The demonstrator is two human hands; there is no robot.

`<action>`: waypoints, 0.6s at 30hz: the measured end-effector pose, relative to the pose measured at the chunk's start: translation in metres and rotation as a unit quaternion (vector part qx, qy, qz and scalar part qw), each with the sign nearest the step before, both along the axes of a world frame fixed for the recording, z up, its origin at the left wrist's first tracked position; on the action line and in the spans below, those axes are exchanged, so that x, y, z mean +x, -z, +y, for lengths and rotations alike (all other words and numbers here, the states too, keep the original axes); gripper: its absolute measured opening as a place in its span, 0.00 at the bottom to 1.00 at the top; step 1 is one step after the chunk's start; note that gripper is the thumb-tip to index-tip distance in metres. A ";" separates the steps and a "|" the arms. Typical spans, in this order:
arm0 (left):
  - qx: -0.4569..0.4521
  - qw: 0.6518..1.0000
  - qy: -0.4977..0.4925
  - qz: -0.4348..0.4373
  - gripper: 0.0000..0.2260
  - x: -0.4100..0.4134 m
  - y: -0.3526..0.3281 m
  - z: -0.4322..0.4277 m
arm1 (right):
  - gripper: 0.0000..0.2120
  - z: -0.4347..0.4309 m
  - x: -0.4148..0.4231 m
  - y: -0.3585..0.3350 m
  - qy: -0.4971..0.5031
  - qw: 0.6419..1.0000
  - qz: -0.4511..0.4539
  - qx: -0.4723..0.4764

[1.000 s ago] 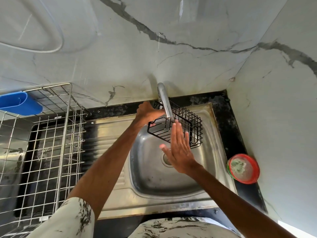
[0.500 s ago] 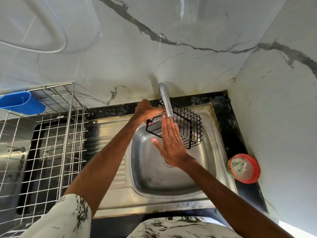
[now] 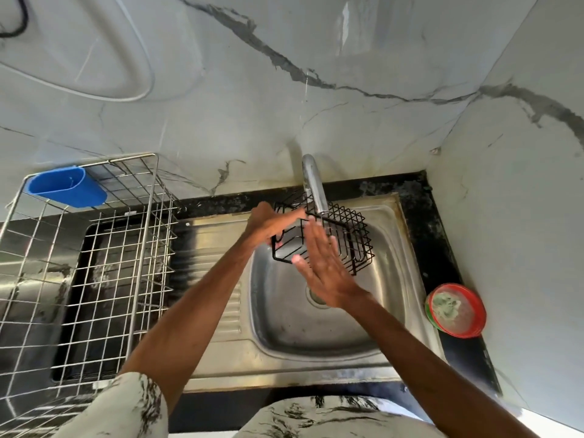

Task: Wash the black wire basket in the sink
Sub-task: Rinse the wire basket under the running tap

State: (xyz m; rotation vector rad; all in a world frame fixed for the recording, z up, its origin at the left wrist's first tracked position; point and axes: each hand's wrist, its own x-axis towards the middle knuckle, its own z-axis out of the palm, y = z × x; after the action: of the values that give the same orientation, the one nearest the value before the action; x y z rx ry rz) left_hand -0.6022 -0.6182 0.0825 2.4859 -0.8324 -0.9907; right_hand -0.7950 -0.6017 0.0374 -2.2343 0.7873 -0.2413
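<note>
Over the back part of the steel sink, right under the mouth of the tap: the black wire basket, lifted in the air and tilted. Not resting on the bottom of the bowl.

At the left end of the basket, the left hand, with fingers laid over the upper edge and gripping the wire. Thumb hidden below. Carrying the whole basket from this end, as far as visible.

On the near side of the basket, the right hand, fully open, with fingers straight and kept together, thumb spread to the left, palm turned toward the wires. Holding nothing. Fingertips up close to the tap mouth. Seems to lie flat against the mesh, but cannot tell for sure about contact.

Just beside the right wrist, the drain, partly covered from view.

To the left of the sink, a tall metal dish rack with a blue plastic cup hooked on the far top corner. To the right, on the black counter near the wall corner, a red round dish with something pale green and white inside. Behind everything, a white marble wall with grey veins. At the bottom edge, a white sleeve with black pattern.
</note>
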 end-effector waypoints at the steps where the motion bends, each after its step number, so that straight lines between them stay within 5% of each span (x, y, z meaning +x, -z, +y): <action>1: 0.003 1.000 -0.015 0.007 0.32 0.001 0.000 0.007 | 0.36 0.001 0.007 -0.004 -0.016 1.000 -0.012 -0.005; 6: 0.003 0.998 -0.067 0.010 0.28 0.009 -0.006 0.034 | 0.34 -0.017 -0.007 0.018 -0.025 1.000 0.010 -0.012; 10: 0.001 0.995 -0.092 0.023 0.30 0.017 -0.008 0.050 | 0.56 -0.039 -0.044 0.045 0.066 0.986 0.120 0.094; 12: -0.007 0.994 -0.102 0.037 0.31 0.014 -0.006 0.053 | 0.58 -0.042 -0.052 0.048 0.076 0.980 0.136 0.122; 18: -0.030 0.988 -0.132 0.073 0.28 -0.007 -0.004 0.059 | 0.38 0.002 -0.016 0.008 -0.054 0.997 0.032 0.044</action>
State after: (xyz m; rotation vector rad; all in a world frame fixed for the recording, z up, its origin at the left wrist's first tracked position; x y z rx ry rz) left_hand -0.6095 -0.5590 0.0867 2.3628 -0.4657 -1.0213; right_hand -0.8110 -0.5998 0.0295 -2.2022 0.6950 -0.0819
